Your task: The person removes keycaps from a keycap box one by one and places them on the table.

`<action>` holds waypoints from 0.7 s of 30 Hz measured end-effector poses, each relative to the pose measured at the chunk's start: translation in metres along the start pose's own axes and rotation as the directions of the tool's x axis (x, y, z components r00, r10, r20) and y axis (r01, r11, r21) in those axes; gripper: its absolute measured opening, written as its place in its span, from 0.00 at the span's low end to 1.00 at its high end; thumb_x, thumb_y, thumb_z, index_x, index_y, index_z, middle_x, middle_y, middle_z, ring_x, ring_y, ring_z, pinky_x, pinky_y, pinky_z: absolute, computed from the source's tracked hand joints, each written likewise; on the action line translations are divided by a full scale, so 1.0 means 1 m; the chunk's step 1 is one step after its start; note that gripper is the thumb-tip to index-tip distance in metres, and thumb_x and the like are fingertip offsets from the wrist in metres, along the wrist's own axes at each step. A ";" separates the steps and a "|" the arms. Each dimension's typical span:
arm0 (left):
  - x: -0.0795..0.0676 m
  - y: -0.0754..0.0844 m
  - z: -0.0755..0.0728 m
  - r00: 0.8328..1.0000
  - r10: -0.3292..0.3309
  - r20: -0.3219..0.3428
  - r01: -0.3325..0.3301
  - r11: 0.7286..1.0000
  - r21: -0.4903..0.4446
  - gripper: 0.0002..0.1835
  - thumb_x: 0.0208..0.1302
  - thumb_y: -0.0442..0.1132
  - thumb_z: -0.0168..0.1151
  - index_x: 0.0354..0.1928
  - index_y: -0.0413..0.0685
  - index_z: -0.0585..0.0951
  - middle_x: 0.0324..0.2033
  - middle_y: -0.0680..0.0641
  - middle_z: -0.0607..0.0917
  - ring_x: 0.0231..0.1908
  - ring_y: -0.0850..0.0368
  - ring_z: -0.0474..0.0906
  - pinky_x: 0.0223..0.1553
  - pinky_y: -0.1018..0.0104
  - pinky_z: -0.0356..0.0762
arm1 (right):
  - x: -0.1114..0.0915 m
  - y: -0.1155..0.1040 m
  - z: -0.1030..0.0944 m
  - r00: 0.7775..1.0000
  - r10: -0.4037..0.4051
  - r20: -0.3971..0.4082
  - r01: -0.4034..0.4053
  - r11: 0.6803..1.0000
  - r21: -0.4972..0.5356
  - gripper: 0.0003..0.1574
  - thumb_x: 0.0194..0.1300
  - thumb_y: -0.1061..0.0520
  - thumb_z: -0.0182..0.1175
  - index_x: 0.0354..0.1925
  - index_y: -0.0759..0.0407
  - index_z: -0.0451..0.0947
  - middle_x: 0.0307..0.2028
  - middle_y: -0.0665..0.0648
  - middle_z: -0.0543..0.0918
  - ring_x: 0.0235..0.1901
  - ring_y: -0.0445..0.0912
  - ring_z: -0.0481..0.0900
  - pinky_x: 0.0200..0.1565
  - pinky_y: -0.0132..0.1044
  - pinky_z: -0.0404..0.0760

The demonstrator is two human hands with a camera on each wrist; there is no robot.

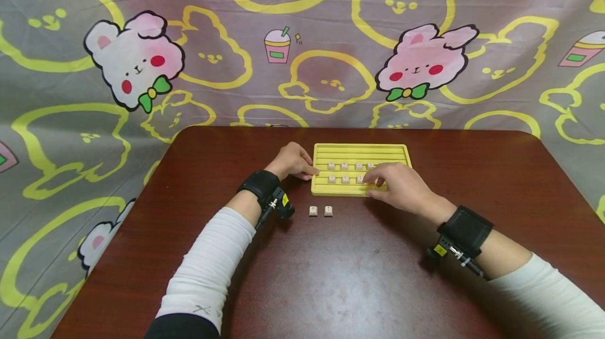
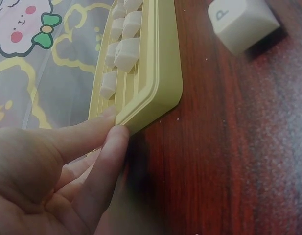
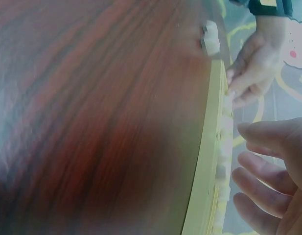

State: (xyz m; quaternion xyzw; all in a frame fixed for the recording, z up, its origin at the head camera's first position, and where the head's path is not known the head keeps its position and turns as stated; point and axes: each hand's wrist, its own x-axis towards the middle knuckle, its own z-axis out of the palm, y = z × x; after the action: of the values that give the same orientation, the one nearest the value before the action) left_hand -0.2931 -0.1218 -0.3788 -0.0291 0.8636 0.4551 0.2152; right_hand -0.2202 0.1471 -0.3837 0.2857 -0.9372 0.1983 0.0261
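White sleeves (image 1: 548, 297) foremost, left hand (image 1: 293, 161) pinching left edge of yellow tray (image 1: 361, 154) on table (image 1: 331, 276), right hand (image 1: 402, 184) over tray keycaps (image 1: 345, 179), fingers apart, two loose keycaps (image 1: 328, 211) in front.

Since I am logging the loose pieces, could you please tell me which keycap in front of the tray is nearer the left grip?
In the head view, the left keycap; the right keycap sits beside it, farther from the left grip.
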 end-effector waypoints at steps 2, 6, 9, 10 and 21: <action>0.000 0.001 0.000 1.000 0.000 -0.002 0.000 1.000 0.001 0.15 0.49 0.32 0.74 0.39 0.32 0.81 0.22 0.41 0.86 0.19 0.58 0.83 0.30 0.66 0.87 | 0.000 0.004 -0.001 1.000 0.014 -0.010 -0.014 1.000 -0.005 0.14 0.53 0.52 0.72 0.41 0.52 0.86 0.38 0.50 0.86 0.34 0.42 0.81 0.34 0.37 0.82; 0.000 -0.001 0.000 1.000 0.004 -0.010 -0.004 1.000 -0.005 0.16 0.49 0.31 0.74 0.39 0.31 0.81 0.20 0.43 0.85 0.17 0.59 0.81 0.31 0.65 0.87 | 0.001 0.010 -0.001 1.000 0.005 -0.030 -0.006 1.000 -0.019 0.13 0.54 0.51 0.71 0.39 0.51 0.86 0.37 0.50 0.86 0.35 0.43 0.82 0.35 0.39 0.83; 0.001 -0.003 0.001 1.000 0.011 -0.014 -0.011 1.000 -0.010 0.16 0.49 0.31 0.73 0.39 0.30 0.81 0.18 0.45 0.84 0.17 0.60 0.81 0.31 0.65 0.87 | 0.002 0.014 -0.001 0.999 0.002 -0.036 -0.003 1.000 -0.023 0.13 0.55 0.52 0.70 0.41 0.52 0.85 0.37 0.51 0.86 0.36 0.44 0.82 0.36 0.40 0.83; 0.002 -0.003 0.001 1.000 0.014 -0.014 -0.014 1.000 -0.008 0.16 0.49 0.31 0.73 0.39 0.30 0.81 0.18 0.45 0.84 0.17 0.60 0.81 0.32 0.65 0.87 | 0.002 0.015 -0.001 0.999 0.005 -0.035 -0.006 1.000 -0.023 0.13 0.55 0.52 0.70 0.41 0.52 0.85 0.38 0.51 0.87 0.36 0.45 0.82 0.36 0.41 0.83; 0.004 -0.001 0.002 1.000 0.005 -0.013 -0.005 1.000 0.006 0.16 0.48 0.30 0.74 0.39 0.31 0.81 0.19 0.44 0.84 0.17 0.58 0.82 0.30 0.63 0.87 | 0.006 0.021 0.002 0.999 0.036 -0.028 -0.036 0.999 -0.024 0.17 0.54 0.52 0.71 0.44 0.54 0.85 0.39 0.53 0.86 0.35 0.45 0.81 0.35 0.41 0.83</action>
State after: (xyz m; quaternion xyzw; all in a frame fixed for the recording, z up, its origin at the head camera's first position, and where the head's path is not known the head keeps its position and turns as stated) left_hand -0.2956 -0.1200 -0.3820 -0.0294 0.8663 0.4529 0.2084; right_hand -0.2363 0.1592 -0.3926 0.2656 -0.9442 0.1910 0.0392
